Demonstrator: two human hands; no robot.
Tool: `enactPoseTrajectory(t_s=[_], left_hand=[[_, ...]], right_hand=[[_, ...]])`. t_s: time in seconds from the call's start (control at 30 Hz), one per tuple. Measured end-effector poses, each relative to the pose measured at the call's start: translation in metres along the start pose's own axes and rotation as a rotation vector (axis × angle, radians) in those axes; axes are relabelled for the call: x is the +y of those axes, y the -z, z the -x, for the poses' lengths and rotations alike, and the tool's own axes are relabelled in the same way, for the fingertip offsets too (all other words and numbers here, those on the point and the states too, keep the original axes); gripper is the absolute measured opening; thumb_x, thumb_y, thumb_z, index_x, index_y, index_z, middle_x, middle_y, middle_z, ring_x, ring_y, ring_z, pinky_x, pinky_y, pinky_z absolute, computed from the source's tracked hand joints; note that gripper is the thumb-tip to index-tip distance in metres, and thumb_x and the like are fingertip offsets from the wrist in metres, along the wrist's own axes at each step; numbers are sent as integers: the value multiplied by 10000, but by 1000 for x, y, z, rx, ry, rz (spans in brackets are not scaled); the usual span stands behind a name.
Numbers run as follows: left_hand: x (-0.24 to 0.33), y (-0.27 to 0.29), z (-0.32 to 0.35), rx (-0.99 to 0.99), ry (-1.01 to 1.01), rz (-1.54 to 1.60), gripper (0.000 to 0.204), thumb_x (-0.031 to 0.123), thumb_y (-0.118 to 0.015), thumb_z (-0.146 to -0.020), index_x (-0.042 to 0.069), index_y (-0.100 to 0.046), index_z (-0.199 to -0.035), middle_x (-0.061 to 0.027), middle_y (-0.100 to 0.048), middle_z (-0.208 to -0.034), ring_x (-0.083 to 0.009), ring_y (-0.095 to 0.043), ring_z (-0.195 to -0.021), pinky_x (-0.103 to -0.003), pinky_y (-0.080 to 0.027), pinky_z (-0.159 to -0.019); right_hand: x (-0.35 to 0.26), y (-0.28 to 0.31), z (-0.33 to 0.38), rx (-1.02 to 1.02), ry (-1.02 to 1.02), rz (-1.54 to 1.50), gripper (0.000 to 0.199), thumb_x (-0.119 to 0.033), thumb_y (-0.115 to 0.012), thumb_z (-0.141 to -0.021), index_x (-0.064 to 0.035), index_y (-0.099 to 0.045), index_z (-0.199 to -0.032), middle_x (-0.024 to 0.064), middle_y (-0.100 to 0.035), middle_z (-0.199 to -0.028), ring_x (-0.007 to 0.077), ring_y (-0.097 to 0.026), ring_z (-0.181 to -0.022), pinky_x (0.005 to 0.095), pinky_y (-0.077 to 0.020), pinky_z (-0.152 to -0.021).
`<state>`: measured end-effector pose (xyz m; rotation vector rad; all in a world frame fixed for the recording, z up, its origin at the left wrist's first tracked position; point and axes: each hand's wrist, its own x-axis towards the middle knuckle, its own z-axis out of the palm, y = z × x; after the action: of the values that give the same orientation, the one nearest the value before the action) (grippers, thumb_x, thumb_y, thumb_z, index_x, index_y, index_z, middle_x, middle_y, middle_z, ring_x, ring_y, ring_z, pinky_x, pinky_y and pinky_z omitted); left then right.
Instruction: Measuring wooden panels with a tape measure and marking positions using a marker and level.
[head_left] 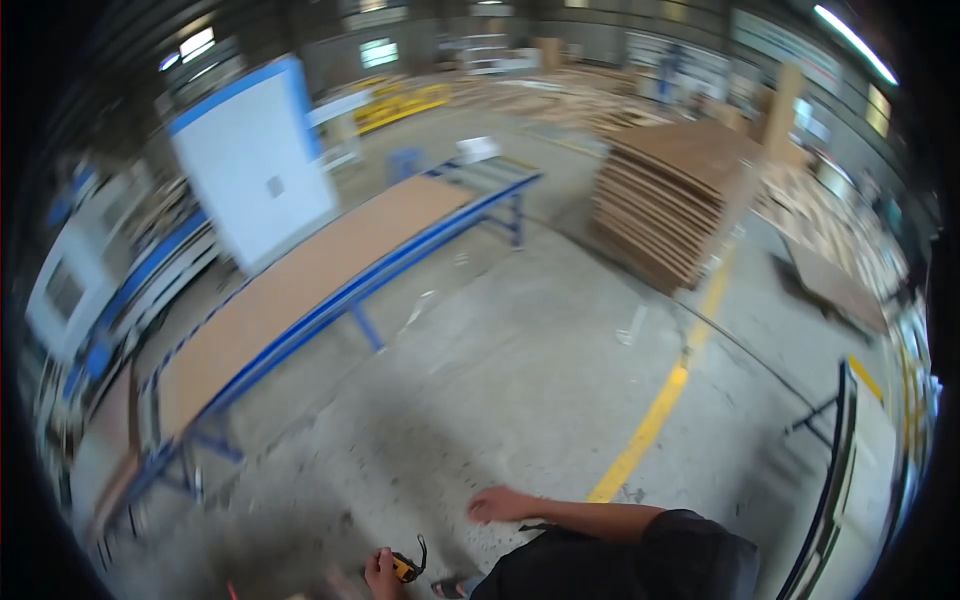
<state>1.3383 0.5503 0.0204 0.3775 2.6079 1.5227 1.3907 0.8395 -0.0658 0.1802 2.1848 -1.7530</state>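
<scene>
Near the lower edge, my left hand (pixel 380 575) is closed around a small yellow and black tape measure (pixel 403 567). A black wrist strap loops up from its right side. My right hand (pixel 497 505) hangs over the concrete floor, with its bare forearm coming in from the right below a dark sleeve. Nothing shows in that hand, and its fingers look loosely bent and slightly blurred. Both hands are apart from the tables and boards. One of my feet (pixel 448 589) shows between them, in a sandal.
A long blue-framed roller table (pixel 330 262) carrying a brown board runs along the left. Behind it stands a white and blue machine cabinet (pixel 250 165). A tall stack of brown boards (pixel 665 200) stands ahead right, near a yellow floor line (pixel 645 440). Another black-edged table (pixel 865 480) is at right.
</scene>
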Motion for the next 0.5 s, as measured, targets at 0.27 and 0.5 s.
enactPoseTrajectory(t_s=[0.27, 0.5], left_hand=[[127, -283, -33, -355, 119, 493, 193, 225, -571, -972, 34, -548, -988, -55, -583, -859, -155, -603, -751, -303, -532, -648], [217, -434, -95, -958, 222, 471, 237, 220, -542, -994, -11, -590, -979, -104, -661, -967, -156, -647, -838, -288, -534, -764]], right_hand=[[-10, 157, 127, 63, -159, -288, 561, -533, -627, -903, -66, -635, -1212, 80, -692, -885, 141, -701, -719, 275, -552, -610], [65, 284, 211, 368, 40, -674, 502, -254, -684, -932, -62, -537, -1372, 84, -696, -954, 153, -712, -767, 288, -580, -665]])
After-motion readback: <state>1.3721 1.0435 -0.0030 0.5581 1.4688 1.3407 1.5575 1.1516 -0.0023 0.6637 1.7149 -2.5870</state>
